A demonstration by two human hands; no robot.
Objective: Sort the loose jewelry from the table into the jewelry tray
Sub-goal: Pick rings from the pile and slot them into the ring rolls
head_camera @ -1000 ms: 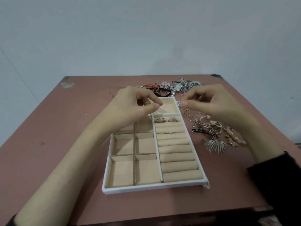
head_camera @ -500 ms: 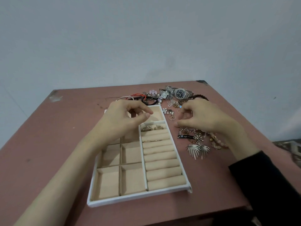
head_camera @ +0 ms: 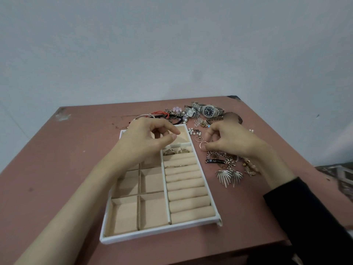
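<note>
Head view looks down on a reddish-brown table (head_camera: 57, 169) with a white jewelry tray (head_camera: 152, 232) lying in the middle of it. The tray is lined in beige, with square compartments on its 9 o'clock half and a column of ring rolls on its 3 o'clock half. A few rings (head_camera: 176, 151) sit tucked into the farthest rolls, toward the tray's 12 o'clock end.

The left hand (head_camera: 145, 142) hangs above the tray's far compartments, fingers curled. Its thumb and forefinger tips are drawn close with only a narrow gap, and from where I stand I cannot tell whether anything tiny sits between them.

The right hand (head_camera: 232, 145) is down on the table at the tray's 2 o'clock, just beside the rim, fingers bent under. Its thumb tip touches a thin gold hoop (head_camera: 203, 144) lying on the wood; whether the hoop is actually pinched I cannot tell.

The loose pieces spread from the tray's 12 o'clock round to 3 o'clock:
- Cord bracelets (head_camera: 162, 115) in red and black lie at 12.
- Two watches (head_camera: 209, 110) lie at 1 o'clock.
- A pearl cluster (head_camera: 193, 131) lies just beside the tray's far corner.
- A chain bracelet (head_camera: 215, 161) with a black bar and a pair of silver leaf earrings (head_camera: 229, 176) lie at 3 o'clock, near the right wrist.

A black sleeve (head_camera: 305, 217) covers the right forearm.
</note>
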